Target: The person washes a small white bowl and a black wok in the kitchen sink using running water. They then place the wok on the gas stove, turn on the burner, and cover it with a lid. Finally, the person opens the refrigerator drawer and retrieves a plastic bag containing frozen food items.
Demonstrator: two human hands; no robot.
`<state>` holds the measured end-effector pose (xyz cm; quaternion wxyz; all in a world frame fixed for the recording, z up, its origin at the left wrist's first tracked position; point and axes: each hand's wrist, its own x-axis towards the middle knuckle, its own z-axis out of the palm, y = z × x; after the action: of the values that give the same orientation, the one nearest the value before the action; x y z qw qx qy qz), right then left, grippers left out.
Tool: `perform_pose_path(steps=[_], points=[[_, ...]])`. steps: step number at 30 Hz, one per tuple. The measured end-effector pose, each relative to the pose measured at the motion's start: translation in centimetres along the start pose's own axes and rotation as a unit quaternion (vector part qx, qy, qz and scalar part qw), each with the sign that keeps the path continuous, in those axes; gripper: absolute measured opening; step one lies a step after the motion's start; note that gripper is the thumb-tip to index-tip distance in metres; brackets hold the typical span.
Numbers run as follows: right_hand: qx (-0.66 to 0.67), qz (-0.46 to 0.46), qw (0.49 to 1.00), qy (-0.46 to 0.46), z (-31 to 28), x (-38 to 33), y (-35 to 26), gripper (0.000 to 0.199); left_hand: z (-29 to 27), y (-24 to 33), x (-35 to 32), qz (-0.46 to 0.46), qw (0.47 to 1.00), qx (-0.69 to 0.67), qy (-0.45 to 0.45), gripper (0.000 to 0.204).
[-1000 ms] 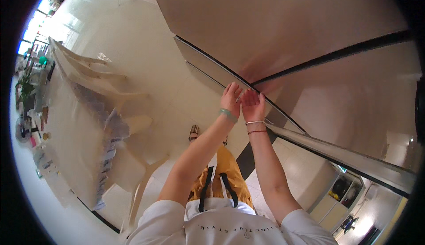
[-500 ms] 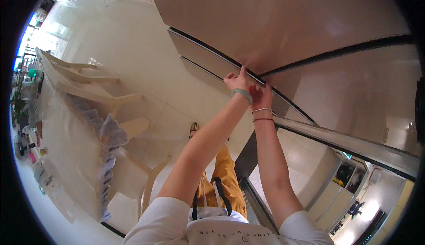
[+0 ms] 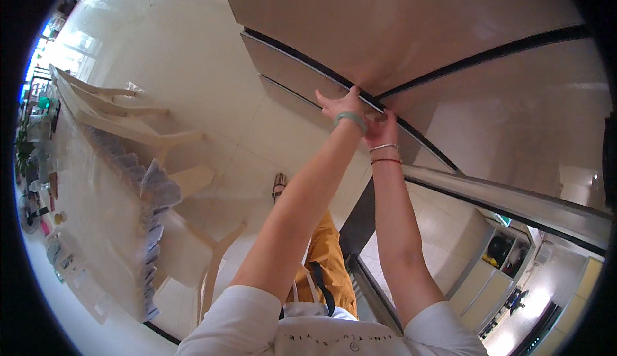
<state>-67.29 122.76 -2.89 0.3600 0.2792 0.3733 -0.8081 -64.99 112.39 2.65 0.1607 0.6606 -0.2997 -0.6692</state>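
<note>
The dark seam [image 3: 321, 73] between two glossy beige door panels runs slantwise across the upper middle of the view, and both hands meet on it where it joins a second dark seam going off to the right. The left hand [image 3: 339, 103], a pale green bangle [image 3: 350, 120] at its wrist, lies with fingers spread along the panel's edge, the fingertips set against the dark line as if to find purchase there; its grip is wide and flat, holding nothing. The right hand [image 3: 379, 126], with a thin silver bracelet and a red cord at the wrist, sits just beside it and lower, touching the same edge; its fingers are curled and mostly hidden behind the left wrist, so I cannot tell how tightly that grip closes. Both forearms reach up and forward, close together. Below them show mustard-yellow trousers [image 3: 324, 263] and one sandalled foot [image 3: 279, 186] on a cream tiled floor [image 3: 193, 67]. Well apart to the left stands a worktop [image 3: 90, 221] under a clear cover with a frilled hem, with pale chairs [image 3: 122, 121] drawn up beside it.
</note>
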Motion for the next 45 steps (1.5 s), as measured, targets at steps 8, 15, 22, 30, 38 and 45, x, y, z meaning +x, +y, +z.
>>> perform_pose_path(steps=[8,15,22,30,38,45], points=[[0.068,0.027,0.997,0.018,-0.9,-3.2,2.7,0.028,-3.4,-5.9,3.6,0.1,0.995,0.012,-0.001,0.103],[0.128,0.071,0.987,-0.066,-3.7,-8.6,7.5,0.038,-11.8,-7.6,1.7,0.023,0.994,-0.051,-0.089,0.1],[0.138,0.065,0.988,-0.027,-4.3,-13.9,11.7,0.044,-18.4,-6.3,-2.5,-0.029,0.993,-0.086,-0.081,0.1],[0.117,0.084,0.99,-0.007,-4.4,-15.6,12.4,0.041,-20.5,-6.9,-3.0,-0.018,0.99,-0.103,-0.094,0.092],[-0.044,0.248,0.967,-0.028,-0.9,-19.6,9.3,0.04,-22.3,-4.3,-5.6,0.067,0.973,-0.148,-0.163,0.046],[-0.024,0.006,0.996,-0.08,4.0,-12.2,5.7,0.031,-15.8,0.6,-3.5,0.127,0.941,-0.151,-0.275,0.035]])
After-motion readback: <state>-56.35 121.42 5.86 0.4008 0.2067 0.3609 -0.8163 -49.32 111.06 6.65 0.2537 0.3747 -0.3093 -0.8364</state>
